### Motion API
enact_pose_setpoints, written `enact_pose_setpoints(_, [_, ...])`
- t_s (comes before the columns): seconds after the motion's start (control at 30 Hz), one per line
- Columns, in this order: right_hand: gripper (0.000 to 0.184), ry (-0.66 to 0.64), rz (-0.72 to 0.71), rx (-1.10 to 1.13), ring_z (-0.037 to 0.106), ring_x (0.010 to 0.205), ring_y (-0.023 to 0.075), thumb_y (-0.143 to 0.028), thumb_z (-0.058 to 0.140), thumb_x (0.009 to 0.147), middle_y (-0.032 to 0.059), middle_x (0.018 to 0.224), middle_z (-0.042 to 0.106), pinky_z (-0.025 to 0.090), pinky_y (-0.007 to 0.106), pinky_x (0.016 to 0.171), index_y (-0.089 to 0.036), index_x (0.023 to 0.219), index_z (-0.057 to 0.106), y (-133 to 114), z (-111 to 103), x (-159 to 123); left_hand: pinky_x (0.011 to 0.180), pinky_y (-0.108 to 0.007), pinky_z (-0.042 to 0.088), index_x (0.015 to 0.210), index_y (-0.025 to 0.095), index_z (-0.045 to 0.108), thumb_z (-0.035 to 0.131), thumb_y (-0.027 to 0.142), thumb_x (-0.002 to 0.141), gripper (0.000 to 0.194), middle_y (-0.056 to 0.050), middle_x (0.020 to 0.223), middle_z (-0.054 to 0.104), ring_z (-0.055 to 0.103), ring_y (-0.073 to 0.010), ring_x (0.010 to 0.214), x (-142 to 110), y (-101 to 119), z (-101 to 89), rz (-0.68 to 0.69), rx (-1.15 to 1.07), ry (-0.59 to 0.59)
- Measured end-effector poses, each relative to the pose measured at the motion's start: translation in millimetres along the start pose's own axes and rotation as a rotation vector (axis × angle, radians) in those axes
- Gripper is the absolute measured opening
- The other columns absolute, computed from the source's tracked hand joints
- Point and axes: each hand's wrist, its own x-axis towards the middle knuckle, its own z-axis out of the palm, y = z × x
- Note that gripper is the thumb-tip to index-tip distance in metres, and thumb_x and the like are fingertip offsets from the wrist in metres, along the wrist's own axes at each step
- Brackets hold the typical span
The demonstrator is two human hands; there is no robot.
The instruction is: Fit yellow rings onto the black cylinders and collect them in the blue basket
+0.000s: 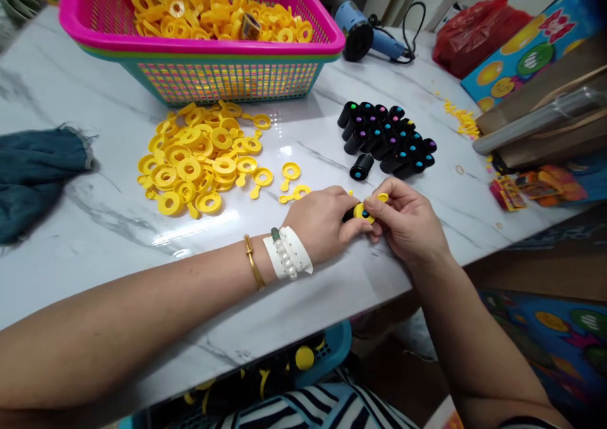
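Note:
My left hand (pixel 322 223) is closed around a small black cylinder (pixel 349 214), most of it hidden by the fingers. A yellow plastic ring cap (pixel 359 212) sits around the cylinder's end, with a blue spot showing in its middle. My right hand (pixel 410 220) pinches the yellow cap, its small round tab standing up between thumb and forefinger. Just beyond the hands stands a cluster of black cylinders (pixel 374 131) with coloured spots on their ends; one black cylinder (pixel 361 167) lies apart at the near side. Left of them spreads a heap of yellow ring caps (pixel 190 169).
A pink-rimmed basket (pixel 203 47) of yellow caps stands at the back. Behind the cylinders lies a blue heat-gun-like tool (pixel 374 37). A red plastic bag (pixel 478 33) and colourful boxes line the right. Below the table edge is a blue basket (pixel 339 353). Dark cloth (pixel 40 176) lies left.

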Motion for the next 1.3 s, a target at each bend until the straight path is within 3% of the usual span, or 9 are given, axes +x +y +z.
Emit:
enact_pose_setpoints(0.1, [0.034,0.023,-0.021,0.024,0.038,0.031,0.0042,-0.035,0.080,0.073,-0.0090,0.050,0.052,0.029,0.017,0.028,-0.022,0.071,0.049,1.1,-0.5,-0.8,0.068,-0.030,0.047,0.108,0.020,0.068,0.065,0.043,0.083,0.034,-0.006,0.104,0.066,0.062,-0.0200,0.085,-2.4,-1.3,5.8,0.024,0.080,0.000])
enact_pose_setpoints(0.2, [0.037,0.054,-0.068,-0.018,0.035,0.031,0.0039,-0.037,0.081,0.071,-0.0092,0.050,0.049,0.025,0.019,0.029,-0.023,0.070,0.048,2.1,-0.3,-3.0,0.070,-0.030,0.047,0.102,0.019,0.069,0.064,0.037,0.083,0.027,-0.005,0.102,0.066,0.062,-0.0195,0.085,-1.6,-0.4,9.5,0.057,0.110,0.015])
enact_pose_setpoints(0.37, [0.036,0.152,-0.125,-0.120,0.039,0.037,0.0053,-0.039,0.081,0.070,-0.0068,0.054,0.051,0.027,0.020,0.033,-0.023,0.067,0.049,1.8,2.3,-7.2,0.069,-0.030,0.047,0.098,0.016,0.069,0.061,0.032,0.083,0.023,-0.006,0.097,0.065,0.061,-0.0192,0.082,-0.6,2.2,13.4,0.090,0.153,0.032])
enact_pose_setpoints(0.53, [0.036,0.087,-0.094,-0.130,0.040,0.034,0.0052,-0.040,0.081,0.072,-0.0067,0.052,0.054,0.026,0.019,0.031,-0.022,0.069,0.050,0.7,1.9,-10.0,0.073,-0.031,0.048,0.100,0.018,0.069,0.062,0.033,0.082,0.024,-0.006,0.095,0.064,0.061,-0.0190,0.083,-1.7,-0.3,13.5,0.091,0.109,0.039])
enact_pose_setpoints(0.73, [0.033,0.071,-0.092,-0.150,0.051,0.036,0.0089,-0.041,0.077,0.076,-0.0060,0.053,0.059,0.041,0.020,0.034,-0.022,0.073,0.050,4.8,-0.5,-15.7,0.073,-0.029,0.049,0.096,0.020,0.070,0.062,0.034,0.083,0.021,-0.005,0.097,0.065,0.062,-0.0175,0.082,-1.5,-3.2,10.0,0.089,0.048,-0.003])
enact_pose_setpoints(1.03, [0.033,0.050,-0.065,-0.121,0.039,0.032,0.0052,-0.041,0.075,0.079,-0.0076,0.051,0.052,0.028,0.018,0.030,-0.022,0.072,0.049,3.6,-1.4,-11.4,0.068,-0.030,0.047,0.101,0.020,0.070,0.061,0.035,0.083,0.025,-0.005,0.097,0.066,0.062,-0.0189,0.082,-1.8,-1.9,13.0,0.090,0.125,0.011])
enact_pose_setpoints(1.3, [0.032,0.153,-0.176,-0.275,0.041,0.040,0.0061,-0.039,0.076,0.078,-0.0053,0.057,0.052,0.030,0.020,0.034,-0.023,0.070,0.049,2.8,3.8,-16.2,0.067,-0.031,0.046,0.096,0.016,0.068,0.060,0.042,0.082,0.031,-0.007,0.092,0.063,0.059,-0.0189,0.076,0.3,-0.2,10.7,0.102,0.109,0.028])
